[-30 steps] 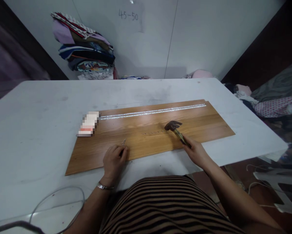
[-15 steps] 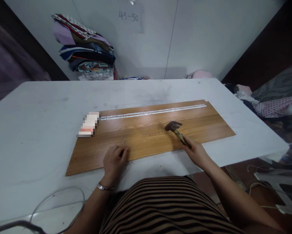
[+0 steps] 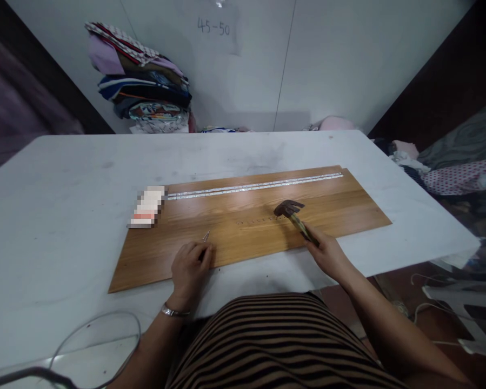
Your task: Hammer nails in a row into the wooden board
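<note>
A claw hammer (image 3: 288,208) is gripped by its handle in my right hand (image 3: 327,254). The hammer's head is over a wooden board (image 3: 348,213), beside a row of several small dark marks or nails (image 3: 254,221). I cannot tell whether it touches the board. On the board's front left part rests my left hand (image 3: 191,266), fingers curled together. Small thin metal pieces (image 3: 206,236), like nails, show just beyond its fingertips. Whether those fingers hold anything is hidden.
Two narrow white ruled strips (image 3: 243,188) run along the board's far side. A blurred white and orange box (image 3: 148,206) sits at its left end. The board lies on a white table (image 3: 64,216). Folded clothes (image 3: 145,81) are stacked behind; a grey cable (image 3: 100,312) loops at front left.
</note>
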Demonstrator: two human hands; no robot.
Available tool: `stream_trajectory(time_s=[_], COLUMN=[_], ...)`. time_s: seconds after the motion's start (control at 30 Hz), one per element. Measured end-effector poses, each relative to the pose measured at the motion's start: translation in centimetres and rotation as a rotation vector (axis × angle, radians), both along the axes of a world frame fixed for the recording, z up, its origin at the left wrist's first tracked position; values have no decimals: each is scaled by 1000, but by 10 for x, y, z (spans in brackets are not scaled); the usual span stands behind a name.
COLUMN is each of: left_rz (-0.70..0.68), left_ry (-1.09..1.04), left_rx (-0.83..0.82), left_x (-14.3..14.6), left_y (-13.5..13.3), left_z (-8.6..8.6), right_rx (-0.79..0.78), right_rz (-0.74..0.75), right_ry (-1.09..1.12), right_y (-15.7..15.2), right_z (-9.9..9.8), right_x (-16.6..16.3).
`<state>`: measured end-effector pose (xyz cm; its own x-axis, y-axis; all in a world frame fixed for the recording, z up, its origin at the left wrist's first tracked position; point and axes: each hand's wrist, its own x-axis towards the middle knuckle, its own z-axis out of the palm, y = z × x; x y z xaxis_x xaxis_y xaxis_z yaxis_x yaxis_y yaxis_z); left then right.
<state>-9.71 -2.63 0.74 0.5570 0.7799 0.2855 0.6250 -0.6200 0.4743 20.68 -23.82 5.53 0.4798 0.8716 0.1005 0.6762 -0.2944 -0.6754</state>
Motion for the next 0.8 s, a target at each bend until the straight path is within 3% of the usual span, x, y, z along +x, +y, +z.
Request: stream_trajectory(time_s=[0.8], left_rz=[-2], left_ry=[-6], left_rx=[9], left_x=[-1], left_y=[1], left_z=[-5], right_rx=[6], right_rz=[21], right_ry=[-12], right_y=[0], right_z=[-1], right_x=[1])
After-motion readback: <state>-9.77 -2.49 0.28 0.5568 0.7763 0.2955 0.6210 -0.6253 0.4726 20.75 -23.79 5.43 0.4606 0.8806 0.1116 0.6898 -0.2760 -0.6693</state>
